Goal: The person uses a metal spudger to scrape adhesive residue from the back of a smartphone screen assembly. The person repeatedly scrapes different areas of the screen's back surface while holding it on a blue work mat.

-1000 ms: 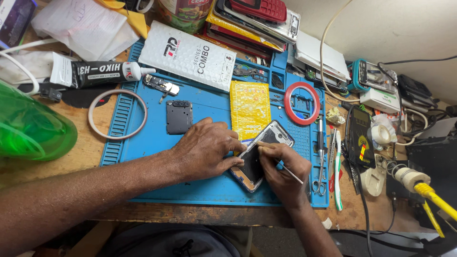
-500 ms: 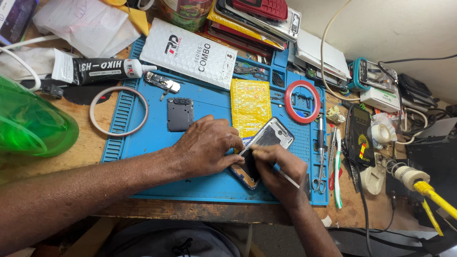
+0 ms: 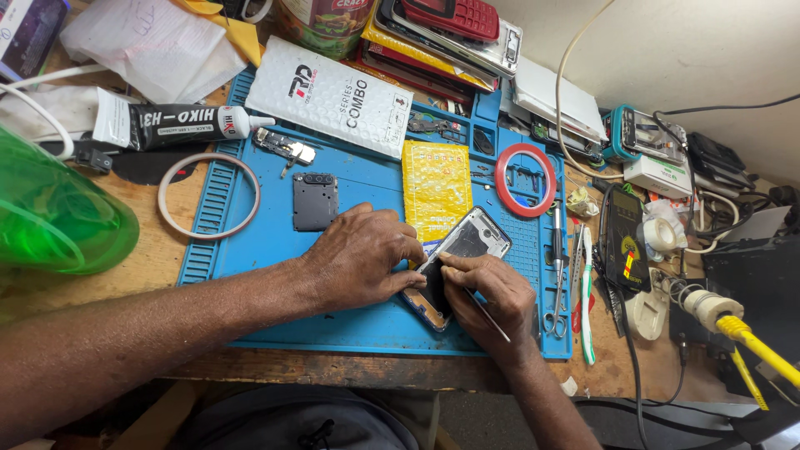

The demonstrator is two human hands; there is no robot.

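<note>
Now left hand (image 3: 362,258) steadies opened phone (image 3: 458,267) on blue mat (image 3: 250,242); right hand (image 3: 487,292), shifted slightly upward since before, pinches thin tool (image 3: 487,315), tip working inside phone body

Two bare, sleeveless forearms

Worn wooden workbench (image 3: 125,267) under even light, against a plain off-white wall (image 3: 667,50) at the back.

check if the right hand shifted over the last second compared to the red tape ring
No. The right hand sits on the opened phone, below and left of the red tape ring, as before.
</note>
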